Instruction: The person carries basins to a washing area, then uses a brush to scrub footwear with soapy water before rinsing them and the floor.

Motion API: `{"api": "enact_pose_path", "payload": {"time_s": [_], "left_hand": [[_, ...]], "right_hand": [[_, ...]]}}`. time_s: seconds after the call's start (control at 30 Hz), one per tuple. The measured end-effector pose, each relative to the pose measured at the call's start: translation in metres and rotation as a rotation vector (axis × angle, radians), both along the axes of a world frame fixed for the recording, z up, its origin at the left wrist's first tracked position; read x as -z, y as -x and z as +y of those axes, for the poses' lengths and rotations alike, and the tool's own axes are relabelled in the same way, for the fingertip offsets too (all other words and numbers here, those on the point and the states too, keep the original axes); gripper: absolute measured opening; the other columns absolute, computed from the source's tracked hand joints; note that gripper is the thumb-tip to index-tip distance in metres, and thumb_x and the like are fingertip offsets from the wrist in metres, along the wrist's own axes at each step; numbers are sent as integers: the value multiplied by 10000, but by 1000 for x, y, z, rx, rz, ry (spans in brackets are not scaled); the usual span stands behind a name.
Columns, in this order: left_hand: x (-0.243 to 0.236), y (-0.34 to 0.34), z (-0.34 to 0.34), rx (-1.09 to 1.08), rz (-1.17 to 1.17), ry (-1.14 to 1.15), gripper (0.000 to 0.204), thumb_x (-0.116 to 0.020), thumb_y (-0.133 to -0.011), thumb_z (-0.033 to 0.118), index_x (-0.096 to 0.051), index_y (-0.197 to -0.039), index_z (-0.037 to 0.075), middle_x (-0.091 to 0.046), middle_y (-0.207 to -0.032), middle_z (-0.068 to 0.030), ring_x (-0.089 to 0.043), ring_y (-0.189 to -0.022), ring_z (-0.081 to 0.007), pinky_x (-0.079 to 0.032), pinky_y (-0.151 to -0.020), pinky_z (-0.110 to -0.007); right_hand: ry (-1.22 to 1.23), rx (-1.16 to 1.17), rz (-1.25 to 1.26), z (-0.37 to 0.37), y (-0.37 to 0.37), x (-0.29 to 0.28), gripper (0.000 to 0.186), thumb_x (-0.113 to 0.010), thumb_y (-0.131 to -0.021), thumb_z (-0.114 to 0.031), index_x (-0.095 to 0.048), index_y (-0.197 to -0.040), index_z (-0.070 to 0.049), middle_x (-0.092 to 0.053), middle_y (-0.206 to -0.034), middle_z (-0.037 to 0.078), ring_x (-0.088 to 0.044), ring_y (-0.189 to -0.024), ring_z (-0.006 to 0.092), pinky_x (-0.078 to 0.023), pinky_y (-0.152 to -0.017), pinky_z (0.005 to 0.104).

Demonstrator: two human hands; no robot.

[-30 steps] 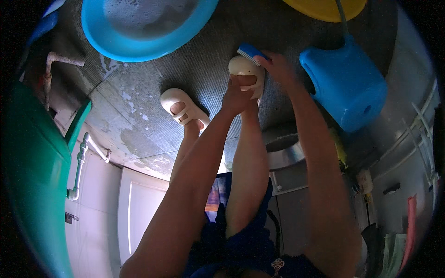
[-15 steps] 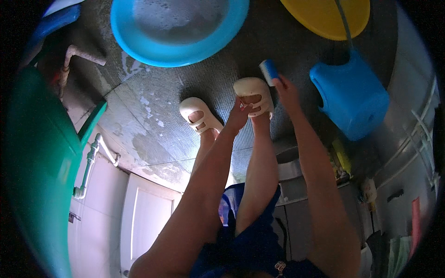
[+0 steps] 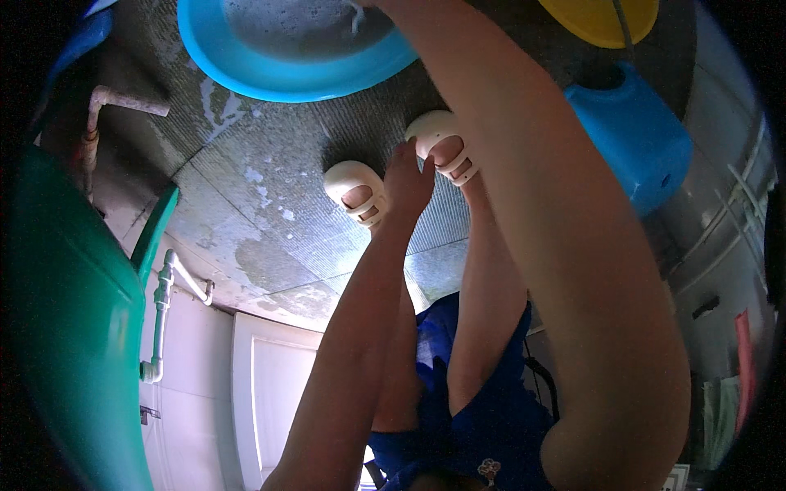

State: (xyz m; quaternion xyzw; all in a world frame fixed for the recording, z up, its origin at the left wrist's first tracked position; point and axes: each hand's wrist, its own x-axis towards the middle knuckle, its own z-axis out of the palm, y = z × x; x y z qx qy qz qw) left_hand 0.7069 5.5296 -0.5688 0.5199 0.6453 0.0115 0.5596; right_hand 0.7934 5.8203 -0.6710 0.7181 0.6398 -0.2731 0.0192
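Left grip [image 3: 411, 173] seen released at left edge of right shoe [image 3: 431, 125]; right grip [image 3: 386, 3] cropped beyond it, state indeterminable.

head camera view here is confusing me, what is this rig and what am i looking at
There is no machine: a person works bare-handed, seen by a fisheye camera on their head looking down, so straight edges bend. The left hand is beside the right cream shoe, holding nothing visible. The right forearm reaches toward the blue basin of cloudy liquid, but the right hand is past the top edge, so I can't tell what it holds. A blue container also sits on the floor.
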Motion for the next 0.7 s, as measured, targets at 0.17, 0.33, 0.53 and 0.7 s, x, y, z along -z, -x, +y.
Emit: {"api": "enact_pose_path", "payload": {"time_s": [0.17,0.33,0.53,0.7], "left_hand": [[-1,26,1,488,194,-265,407,-510,-779,191,-439,-1139,14,-370,-1216,-209,-381,-1111,-336,-347,-891,-427],[-5,1,-3,773,70,-447,450,-499,-787,186,-391,-1192,21,-251,-1315,-187,-229,-1224,-343,-287,-939,-469],[-6,-16,-5,966,209,-228,510,-397,-855,226,-215,-1289,30,-104,-1385,-106,-101,-1279,-279,-181,-1012,-428],[-1,-6,11,1197,170,-239,525,-381,-806,112,-204,-1297,60,-110,-1386,-105,-86,-1284,-275,-171,-1011,-453]], "right_hand": [[-87,-207,365,-49,-8,-106,414,-491,-811,-343,-451,-1137,-91,-580,-872,145,-577,-733,293,-463,-631,364],[-62,60,147,-214,-110,-132,388,-437,-832,-408,-519,-1059,-104,-589,-840,141,-579,-764,296,-457,-661,388],[564,483,76,-360,-86,-84,466,-289,-858,-464,-527,-966,-79,-571,-840,210,-547,-780,381,-431,-661,448],[152,710,-73,-501,-96,-80,481,-277,-855,-473,-512,-916,-57,-562,-802,227,-540,-733,410,-417,-626,492]]}}
